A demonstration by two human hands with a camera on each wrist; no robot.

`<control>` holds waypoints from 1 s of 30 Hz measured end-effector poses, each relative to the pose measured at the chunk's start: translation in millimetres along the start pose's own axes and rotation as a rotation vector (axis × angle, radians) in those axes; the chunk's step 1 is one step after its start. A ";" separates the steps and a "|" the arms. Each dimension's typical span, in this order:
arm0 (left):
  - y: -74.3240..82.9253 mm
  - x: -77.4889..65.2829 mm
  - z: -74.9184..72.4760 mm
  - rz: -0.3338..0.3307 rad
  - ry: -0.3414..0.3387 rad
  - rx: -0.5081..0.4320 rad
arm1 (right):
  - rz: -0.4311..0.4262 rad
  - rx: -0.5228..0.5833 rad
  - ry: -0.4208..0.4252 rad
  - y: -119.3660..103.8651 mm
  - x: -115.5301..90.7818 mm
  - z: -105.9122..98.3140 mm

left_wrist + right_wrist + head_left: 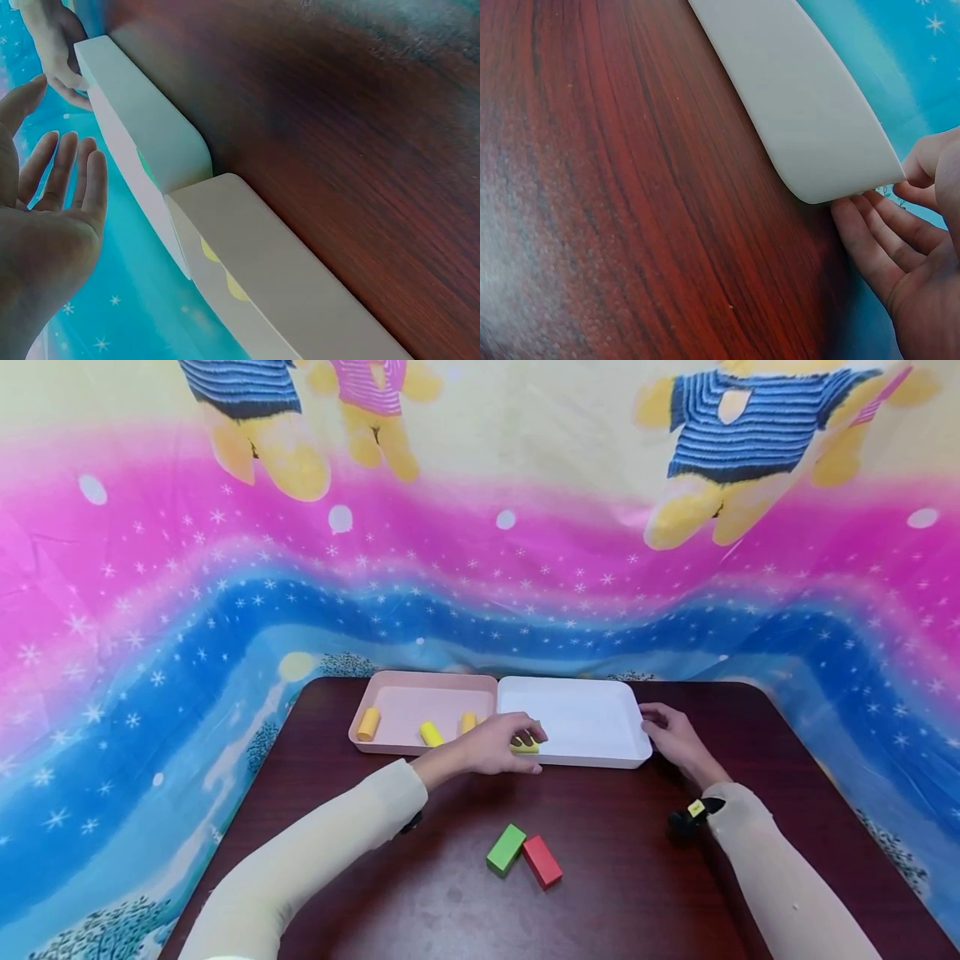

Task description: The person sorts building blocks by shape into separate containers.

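Note:
My left hand (pixel 498 745) hovers over the left end of the white tray (pixel 577 762), fingers spread and slightly bent; the left wrist view shows nothing in its grasp. Partly hidden beneath it in the head view, a yellow-green block (pixel 525 747) lies in that tray. At the tray's right end, my right hand (pixel 678 745) holds the wall, thumb at the rim and fingers against the outside, as the right wrist view shows. Beside it, the pink tray (pixel 423 749) contains a yellow-orange cylinder (pixel 368 724), a bright yellow cylinder (pixel 431 734) and another yellow piece (pixel 468 722).
A green block (pixel 506 850) and a red block (pixel 542 862) lie close together on the dark wooden table (pixel 405 893), nearer to me. Both trays stand side by side along the back edge. A patterned cloth (pixel 465 568) hangs behind the table.

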State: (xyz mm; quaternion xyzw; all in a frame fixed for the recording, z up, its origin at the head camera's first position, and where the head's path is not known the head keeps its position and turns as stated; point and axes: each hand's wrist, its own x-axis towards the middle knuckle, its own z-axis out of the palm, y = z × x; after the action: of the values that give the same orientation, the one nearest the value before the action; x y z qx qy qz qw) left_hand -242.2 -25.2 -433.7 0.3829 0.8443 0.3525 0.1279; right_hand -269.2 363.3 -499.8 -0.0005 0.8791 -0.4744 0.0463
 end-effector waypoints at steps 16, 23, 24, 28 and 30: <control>-0.4 -23.7 4.6 0.002 -0.060 -0.037 | 0.001 -0.009 -0.004 -0.6 0.2 1.2; 1.8 -35.0 6.4 -0.026 -0.081 -0.038 | 0.005 -0.003 -0.007 0.2 1.2 1.5; 2.0 -36.2 6.8 -0.025 -0.085 -0.039 | 0.000 -0.005 -0.009 0.5 1.2 1.2; 1.4 -40.3 8.3 -0.016 -0.091 -0.016 | -0.012 -0.009 -0.006 1.0 1.0 1.2; 1.5 -42.9 8.6 -0.016 -0.091 -0.006 | -0.017 -0.006 -0.007 0.7 0.4 1.0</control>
State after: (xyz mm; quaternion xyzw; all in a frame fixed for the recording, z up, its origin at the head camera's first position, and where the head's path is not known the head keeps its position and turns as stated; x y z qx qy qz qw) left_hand -208.2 -51.8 -441.1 0.3913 0.8397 0.3360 0.1703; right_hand -269.6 362.9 -500.9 -0.0099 0.8804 -0.4719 0.0451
